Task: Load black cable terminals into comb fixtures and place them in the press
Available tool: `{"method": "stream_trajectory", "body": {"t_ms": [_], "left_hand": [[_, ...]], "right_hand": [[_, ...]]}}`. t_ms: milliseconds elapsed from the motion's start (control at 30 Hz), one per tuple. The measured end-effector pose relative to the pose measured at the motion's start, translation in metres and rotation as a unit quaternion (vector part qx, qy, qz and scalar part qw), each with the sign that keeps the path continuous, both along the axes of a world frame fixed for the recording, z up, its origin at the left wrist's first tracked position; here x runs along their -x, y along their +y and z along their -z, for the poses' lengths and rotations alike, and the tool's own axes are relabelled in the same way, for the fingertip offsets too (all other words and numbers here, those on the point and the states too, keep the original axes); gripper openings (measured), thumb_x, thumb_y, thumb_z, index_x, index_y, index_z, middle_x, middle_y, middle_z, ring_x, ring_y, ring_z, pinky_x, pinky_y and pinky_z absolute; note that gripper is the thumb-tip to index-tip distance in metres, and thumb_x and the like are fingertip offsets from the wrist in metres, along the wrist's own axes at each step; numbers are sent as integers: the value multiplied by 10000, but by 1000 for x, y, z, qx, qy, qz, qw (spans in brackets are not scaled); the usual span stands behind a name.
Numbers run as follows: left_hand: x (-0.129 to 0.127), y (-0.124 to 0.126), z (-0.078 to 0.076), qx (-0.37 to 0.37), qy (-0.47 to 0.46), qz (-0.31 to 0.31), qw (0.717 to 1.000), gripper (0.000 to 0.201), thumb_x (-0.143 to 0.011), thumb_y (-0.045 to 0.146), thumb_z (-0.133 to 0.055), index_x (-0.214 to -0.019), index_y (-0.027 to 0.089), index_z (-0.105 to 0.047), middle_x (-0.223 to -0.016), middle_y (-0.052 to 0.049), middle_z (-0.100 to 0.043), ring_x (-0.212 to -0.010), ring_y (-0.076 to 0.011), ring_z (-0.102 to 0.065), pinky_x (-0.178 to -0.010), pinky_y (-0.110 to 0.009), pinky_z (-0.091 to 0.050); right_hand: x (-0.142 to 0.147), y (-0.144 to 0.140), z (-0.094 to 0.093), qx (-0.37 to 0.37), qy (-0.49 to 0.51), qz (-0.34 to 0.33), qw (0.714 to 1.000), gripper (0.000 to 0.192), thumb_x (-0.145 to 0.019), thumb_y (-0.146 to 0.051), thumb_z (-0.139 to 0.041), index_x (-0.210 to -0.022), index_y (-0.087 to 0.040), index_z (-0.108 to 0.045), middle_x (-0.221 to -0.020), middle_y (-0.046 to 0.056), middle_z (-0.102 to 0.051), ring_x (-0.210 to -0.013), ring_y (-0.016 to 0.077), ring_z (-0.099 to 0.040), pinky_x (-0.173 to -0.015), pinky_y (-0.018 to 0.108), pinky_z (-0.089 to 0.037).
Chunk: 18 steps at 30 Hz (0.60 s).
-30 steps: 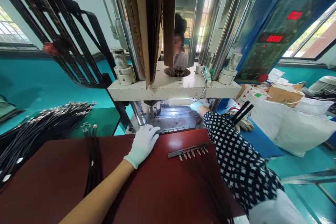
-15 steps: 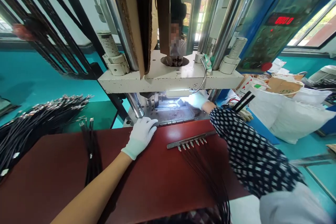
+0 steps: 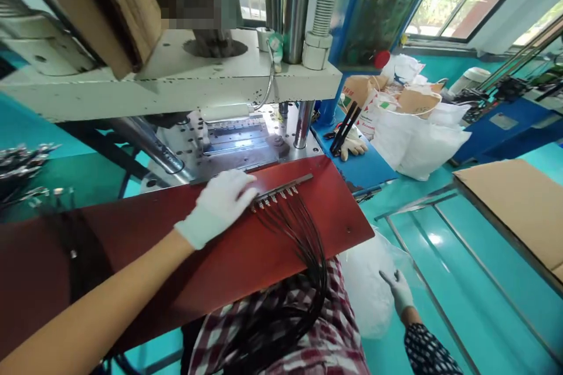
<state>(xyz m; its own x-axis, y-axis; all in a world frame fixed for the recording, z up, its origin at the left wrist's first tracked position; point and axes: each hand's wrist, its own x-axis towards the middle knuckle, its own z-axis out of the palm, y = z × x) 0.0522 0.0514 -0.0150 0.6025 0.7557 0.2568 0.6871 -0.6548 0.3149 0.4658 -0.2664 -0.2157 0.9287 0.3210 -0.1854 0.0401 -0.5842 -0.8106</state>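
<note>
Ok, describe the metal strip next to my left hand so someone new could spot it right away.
Find the dark red board in front of the press. Near its far edge, at the gloved left hand, lies a thin grey metal strip. It alone carries a row of small terminals, with black wires trailing from them toward the person.

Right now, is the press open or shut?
Open: the white plate sits raised above the lit metal bed, with a clear gap between them.

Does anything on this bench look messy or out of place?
Mostly tidy. The black wires from the metal strip spill off the red board in a loose tangle. The left hand rests by the strip.
</note>
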Motion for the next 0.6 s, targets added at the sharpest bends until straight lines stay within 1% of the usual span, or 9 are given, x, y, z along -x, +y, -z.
{"method": "stream_trajectory", "body": {"t_ms": [67, 133, 233, 300, 333, 400, 467, 533, 600], "left_hand": [[-30, -2, 4, 50, 44, 6, 998, 350, -943, 420, -501, -1151, 186, -657, -1116, -89, -651, -1078, -256, -592, -971, -390, -460], [-51, -2, 10, 80, 64, -8, 995, 313, -933, 383, -528, -1128, 192, -680, -1088, -88, -651, -1052, -254, -599, -942, -378, -467], [-64, -5, 16, 100, 57, -28, 993, 228, -928, 302, -536, -1041, 199, -706, -1030, -70, -662, -987, -231, -614, -891, -352, -472], [-63, -6, 15, 107, 40, -34, 993, 197, -922, 267, -537, -989, 193, -707, -1008, -66, -671, -952, -225, -620, -861, -347, -477], [-61, -4, 13, 104, 26, -36, 994, 192, -922, 254, -533, -976, 190, -706, -1003, -66, -674, -944, -223, -621, -854, -345, -480], [-55, 8, 6, 78, -5, -36, 996, 198, -926, 241, -522, -979, 184, -704, -993, -70, -678, -944, -222, -621, -858, -347, -486], [-47, 32, -3, 24, -24, -37, 999, 211, -933, 248, -513, -971, 174, -707, -981, -79, -681, -956, -232, -620, -880, -367, -490], [-38, 68, -13, -33, -31, -39, 998, 222, -940, 252, -509, -954, 160, -710, -1004, -92, -688, -998, -244, -621, -925, -394, -490], [-27, 108, -24, -70, -33, -39, 996, 218, -947, 244, -509, -956, 147, -705, -1041, -97, -693, -1026, -240, -627, -954, -407, -496]], "right_hand": [[-2, 8, 10, 10, -32, 52, 998, 549, -372, -700, -679, -628, -258, -478, -749, 98, -580, -862, 457, -630, -711, 636, -476], [-5, 26, -4, -15, -64, 73, 995, 569, -491, -726, -604, -755, -223, -583, -878, 173, -626, -988, 494, -610, -826, 703, -435], [12, 66, -59, -111, -113, 22, 987, 673, -662, -642, -604, -1126, -155, -620, -1158, 212, -635, -1133, 381, -607, -1014, 561, -450], [47, 96, -108, -221, -132, -96, 962, 603, -771, -559, -633, -1230, -170, -597, -1213, 171, -637, -1147, 313, -615, -1075, 509, -431], [70, 111, -130, -248, -78, -196, 946, 535, -802, -515, -664, -1220, -186, -608, -1250, 163, -628, -1169, 297, -607, -1103, 503, -408], [117, 139, -166, -286, 157, -337, 883, 561, -843, -508, -669, -1312, -228, -541, -1387, 156, -556, -1218, 277, -588, -1090, 486, -432], [158, 166, -184, -221, 432, -406, 774, 635, -816, -546, -701, -1312, -197, -513, -1344, 183, -588, -1173, 286, -624, -1057, 495, -456], [186, 193, -186, -122, 609, -438, 650, 681, -789, -578, -718, -1260, -125, -526, -1229, 219, -647, -1085, 302, -668, -1018, 509, -468], [202, 221, -180, -80, 671, -463, 573, 655, -773, -538, -749, -1208, -90, -552, -1146, 210, -679, -1023, 287, -690, -991, 488, -473]]}}
